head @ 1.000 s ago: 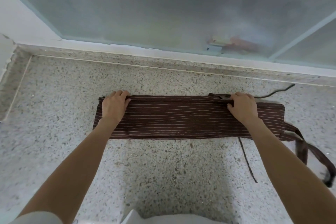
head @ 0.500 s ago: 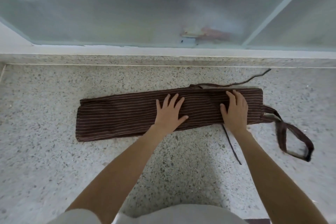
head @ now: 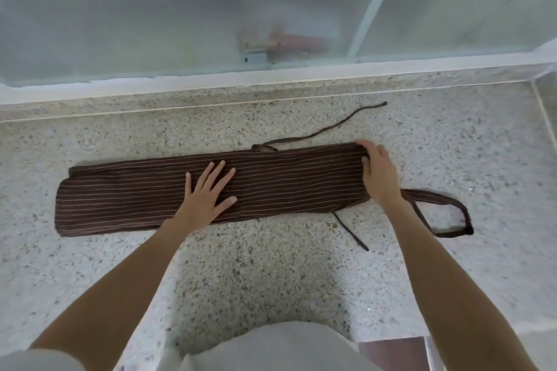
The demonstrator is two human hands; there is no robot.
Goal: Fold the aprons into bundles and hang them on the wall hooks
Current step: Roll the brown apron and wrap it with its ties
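Note:
A brown striped apron (head: pixel 286 181), folded into a long narrow strip, lies flat across the speckled stone counter (head: pixel 256 274). My left hand (head: pixel 208 193) presses flat on its middle with fingers spread. At the strip's right end my right hand (head: pixel 378 173) curls its fingers over the cloth's edge. A neck loop (head: pixel 446 214) trails to the right of that end. One thin tie (head: pixel 331 126) runs off toward the back, and another tie (head: pixel 351 230) pokes out toward me.
A frosted glass window (head: pixel 180 9) with a pale frame (head: pixel 370 3) stands along the counter's back edge, behind a raised stone sill (head: pixel 211 96). The counter's right side steps at a corner (head: pixel 542 93). My light clothing (head: pixel 265 346) fills the bottom.
My left hand slid from the strip's left end to its middle. My right hand moved right, from mid-strip to the right end, and now curls over the edge.

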